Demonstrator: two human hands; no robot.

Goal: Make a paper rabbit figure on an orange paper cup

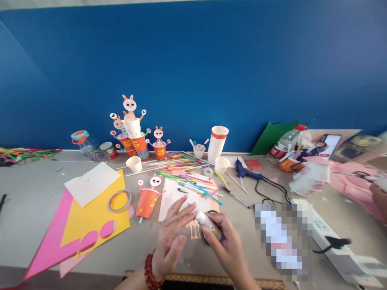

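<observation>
My right hand (225, 237) is closed around a small white bottle (205, 220) with a darker printed body, its pale end pointing up and left. Beside it, my left hand (173, 235) has its fingers stretched out, close to the bottle's pale end; nothing clear is in it. Under the hands lie a white sheet (167, 195), a peach paper piece with cut-out shapes (195, 231) and a black-handled tool, mostly hidden by my right hand. An orange paper cup (147, 203) with a rabbit face (155, 181) lies tilted left of my left hand.
Several rabbit cups (139, 145) stand at the back. Pens and coloured sticks (184, 167) spread across the middle. A blue glue gun (246, 171), its cable and a power strip (332, 245) are on the right. Yellow paper (93, 217) lies left; another person's hand (379, 199) is far right with scissors.
</observation>
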